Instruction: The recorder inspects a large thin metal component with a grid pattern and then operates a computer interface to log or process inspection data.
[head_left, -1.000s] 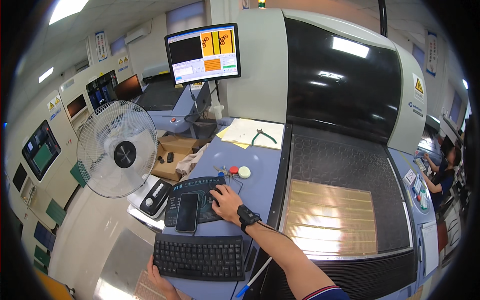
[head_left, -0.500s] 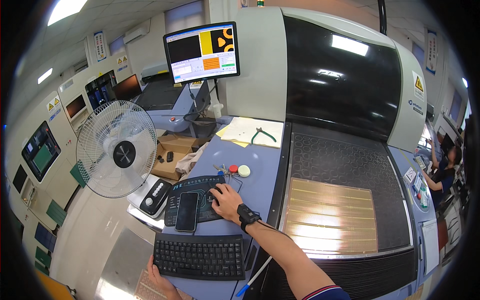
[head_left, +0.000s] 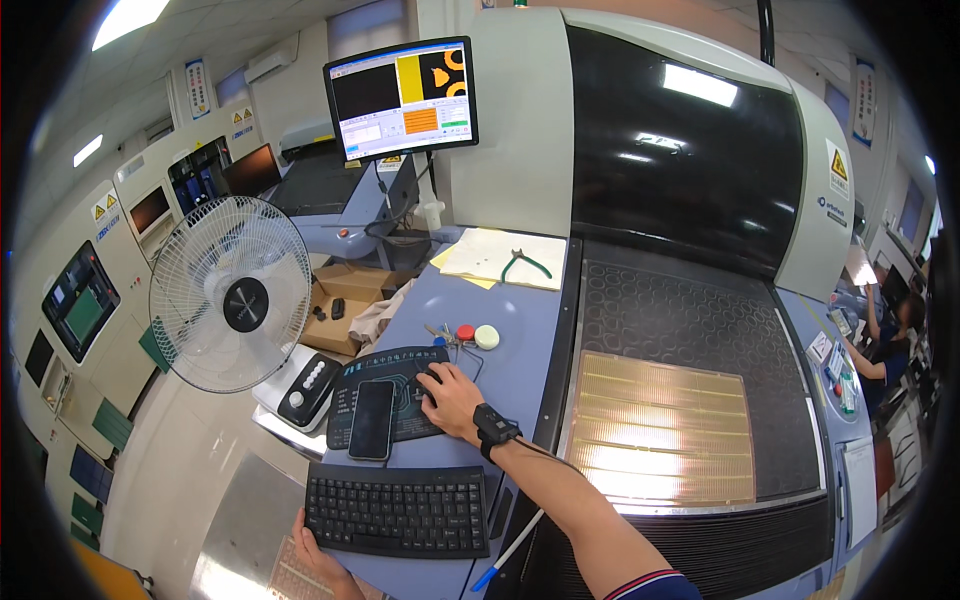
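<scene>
Vs 0.5 s ago: hands and things on the table (head_left: 520, 350) unchanged; only the monitor (head_left: 402, 98) differs, its orange shapes on the black pane shifted.

Right hand (head_left: 452, 397) rests palm-down over a dark mouse (head_left: 430, 377), fingers curled closed around it; mouse mostly hidden, black, sitting on a dark mouse pad (head_left: 395, 375) w/ pale print. Black phone (head_left: 372, 420) lies just left of the hand on the pad. Black wrist strap (head_left: 493, 428) on that arm.

Left hand (head_left: 318, 552) at the lower left corner of the black keyboard (head_left: 398, 512), fingers bent, touching its edge; can't tell if gripping.
</scene>
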